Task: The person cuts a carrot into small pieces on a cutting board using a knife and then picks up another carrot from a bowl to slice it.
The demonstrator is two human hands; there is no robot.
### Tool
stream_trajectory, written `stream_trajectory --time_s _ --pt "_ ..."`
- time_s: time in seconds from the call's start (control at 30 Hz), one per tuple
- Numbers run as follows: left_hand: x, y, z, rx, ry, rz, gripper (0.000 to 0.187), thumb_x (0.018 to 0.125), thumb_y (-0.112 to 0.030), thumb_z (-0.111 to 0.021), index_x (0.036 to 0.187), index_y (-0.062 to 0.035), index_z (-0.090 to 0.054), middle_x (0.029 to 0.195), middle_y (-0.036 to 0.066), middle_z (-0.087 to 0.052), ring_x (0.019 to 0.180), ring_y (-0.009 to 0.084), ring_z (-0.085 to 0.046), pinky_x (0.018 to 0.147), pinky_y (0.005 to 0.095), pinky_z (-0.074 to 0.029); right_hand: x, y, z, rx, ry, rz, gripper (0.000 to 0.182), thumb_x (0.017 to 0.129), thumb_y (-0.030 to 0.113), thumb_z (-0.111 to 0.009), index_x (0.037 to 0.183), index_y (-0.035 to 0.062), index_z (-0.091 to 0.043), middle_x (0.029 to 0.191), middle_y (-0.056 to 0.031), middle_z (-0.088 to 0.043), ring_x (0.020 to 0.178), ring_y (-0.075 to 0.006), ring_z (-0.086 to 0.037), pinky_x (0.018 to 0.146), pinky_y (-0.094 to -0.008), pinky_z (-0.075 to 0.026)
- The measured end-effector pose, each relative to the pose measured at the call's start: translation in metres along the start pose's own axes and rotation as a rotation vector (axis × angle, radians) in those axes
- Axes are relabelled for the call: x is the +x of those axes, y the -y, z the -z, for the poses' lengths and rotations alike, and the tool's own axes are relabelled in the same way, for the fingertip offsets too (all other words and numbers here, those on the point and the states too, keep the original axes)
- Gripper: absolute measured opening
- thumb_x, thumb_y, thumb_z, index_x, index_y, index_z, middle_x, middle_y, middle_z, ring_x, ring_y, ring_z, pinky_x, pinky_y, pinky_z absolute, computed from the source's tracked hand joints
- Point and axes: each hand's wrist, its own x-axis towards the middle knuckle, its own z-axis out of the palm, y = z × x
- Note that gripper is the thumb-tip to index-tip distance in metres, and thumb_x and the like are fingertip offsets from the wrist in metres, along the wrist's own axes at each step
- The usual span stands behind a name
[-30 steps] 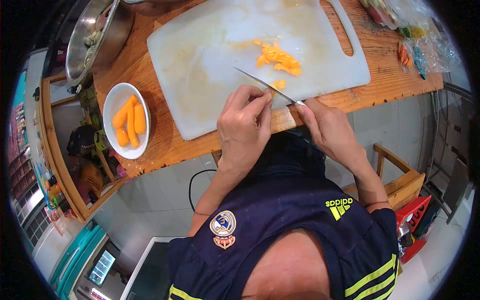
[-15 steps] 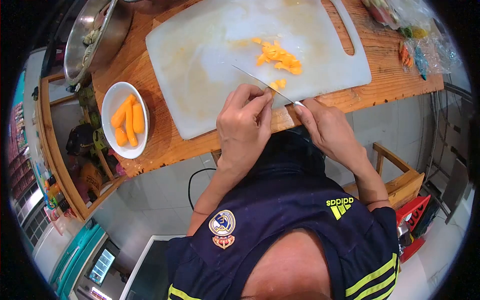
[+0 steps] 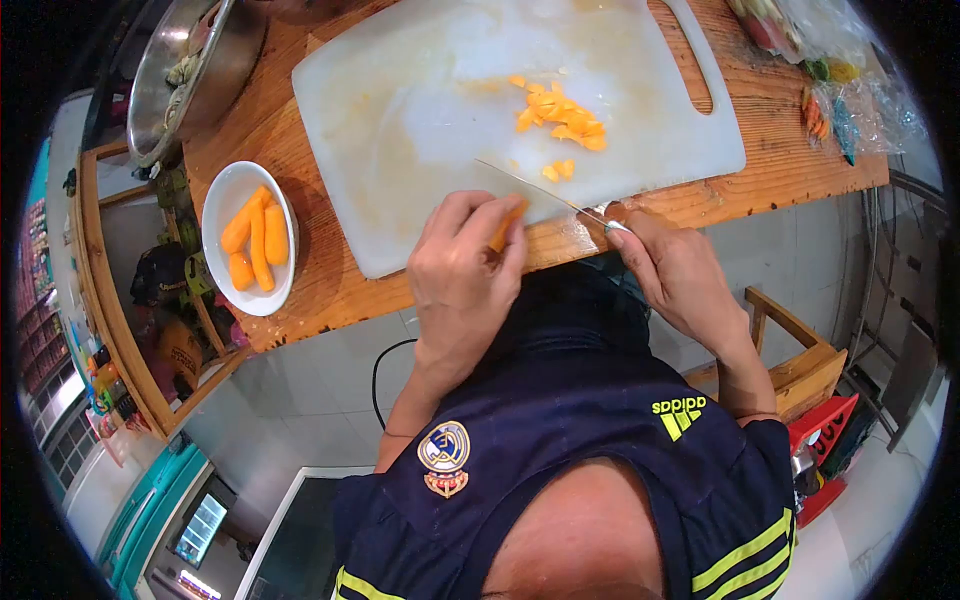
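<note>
My left hand (image 3: 465,260) is closed around a piece of carrot (image 3: 508,225), whose orange end shows between thumb and fingers at the near edge of the white cutting board (image 3: 400,130). In my right hand (image 3: 675,265) is the handle of a knife (image 3: 545,195); its thin blade points up and left over the board, just beyond the held carrot and apart from it. A few cut carrot bits (image 3: 558,170) lie just past the blade. Farther back sits a larger heap of chopped carrot (image 3: 562,115).
A white bowl (image 3: 212,240) with several peeled carrots stands left of the board on the wooden table (image 3: 330,300). Behind it is a metal basin (image 3: 150,110). Plastic bags (image 3: 880,110) with produce lie at the right. A wooden stool (image 3: 800,365) stands below.
My left hand has drawn back to the left with the carrot, away from the blade. My right hand and the knife have shifted slightly right and nearer me. Small bits remain on the board.
</note>
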Motion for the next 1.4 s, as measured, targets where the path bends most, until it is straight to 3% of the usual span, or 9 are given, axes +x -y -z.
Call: stream_trajectory --time_s 0.07,0.17,0.27,0.47,0.57,0.87,1.07,1.4 --pt "-0.002 -0.001 0.005 -0.047 0.011 0.139 0.021 0.081 -0.001 -0.076 0.101 -0.0052 -0.076 0.094 0.009 -0.069 0.073 0.0177 -0.069 0.06 0.0279 -0.055 -0.001 0.005 0.001 -0.061 -0.015 -0.034 0.028 0.103 0.028 -0.056 0.091 0.0024 -0.059 0.074 -0.0215 -0.063 0.071 -0.0429 -0.063 0.062 -0.0512 -0.047" --pt "0.0 0.001 0.006 -0.063 0.007 0.145 0.02 0.081 -0.002 -0.077 0.101 -0.0052 -0.076 0.094 0.009 -0.07 0.075 0.0193 -0.069 0.062 0.0291 -0.056 0.0 -0.001 0.002 -0.038 -0.071 -0.106 0.029 0.102 0.029 -0.056 0.09 0.0029 -0.059 0.071 -0.0215 -0.062 0.068 -0.0435 -0.062 0.06 -0.0519 -0.046" --pt "0.005 0.005 0.002 0.034 -0.013 0.011 0.02 0.081 -0.003 -0.078 0.101 -0.0051 -0.076 0.095 0.009 -0.07 0.075 0.0197 -0.07 0.063 0.0296 -0.056 -0.004 0.001 0.002 -0.051 -0.111 -0.098 0.031 0.103 0.03 -0.055 0.089 0.0028 -0.059 0.066 -0.0215 -0.061 0.065 -0.0439 -0.062 0.059 -0.0521 -0.046" --pt "0.008 0.001 0.0 -0.016 0.009 0.073 0.021 0.08 -0.004 -0.079 0.101 -0.0058 -0.076 0.096 0.009 -0.07 0.076 0.0198 -0.07 0.064 0.0302 -0.057 -0.003 0.007 -0.003 -0.067 -0.079 0.009 0.033 0.103 0.032 -0.053 0.091 0.0026 -0.06 0.064 -0.022 -0.06 0.065 -0.0434 -0.063 0.059 -0.0512 -0.047" --pt "0.008 0.001 0.0 -0.004 0.003 0.071 0.02 0.081 -0.004 -0.079 0.101 -0.0063 -0.076 0.095 0.009 -0.07 0.076 0.0203 -0.07 0.064 0.0302 -0.057 0.0 0.001 0.003 -0.063 -0.098 -0.065 0.033 0.104 0.032 -0.053 0.092 0.0024 -0.061 0.064 -0.0223 -0.06 0.065 -0.0432 -0.063 0.059 -0.0514 -0.047" --pt "0.019 -0.002 -0.015 0.006 0.011 -0.059 0.02 0.081 -0.005 -0.078 0.1 -0.0063 -0.076 0.093 0.009 -0.069 0.076 0.0215 -0.069 0.065 0.0307 -0.057 -0.008 -0.005 0.001 0.011 -0.076 -0.07 0.033 0.104 0.031 -0.052 0.092 0.0013 -0.06 0.067 -0.0236 -0.061 0.067 -0.0449 -0.061 0.06 -0.052 -0.046" --pt "0.006 0.0 -0.003 -0.005 0.038 0.06 0.019 0.081 -0.004 -0.078 0.1 -0.0063 -0.076 0.094 0.009 -0.07 0.076 0.0203 -0.069 0.064 0.0306 -0.056 0.001 0.0 0.0 0.049 -0.041 0.004 0.037 0.104 0.032 -0.052 0.086 0.001 -0.06 0.068 -0.0238 -0.061 0.068 -0.0452 -0.061 0.061 -0.0525 -0.046" --pt "0.015 0.0 0.002 -0.032 0.021 0.065 0.019 0.081 -0.005 -0.078 0.1 -0.0061 -0.076 0.096 0.01 -0.071 0.079 0.021 -0.07 0.068 0.031 -0.056 0.0 -0.003 0.011 -0.032 -0.104 -0.105 0.036 0.105 0.033 -0.051 0.09 0.0015 -0.06 0.066 -0.0237 -0.06 0.067 -0.0454 -0.061 0.06 -0.0518 -0.046"
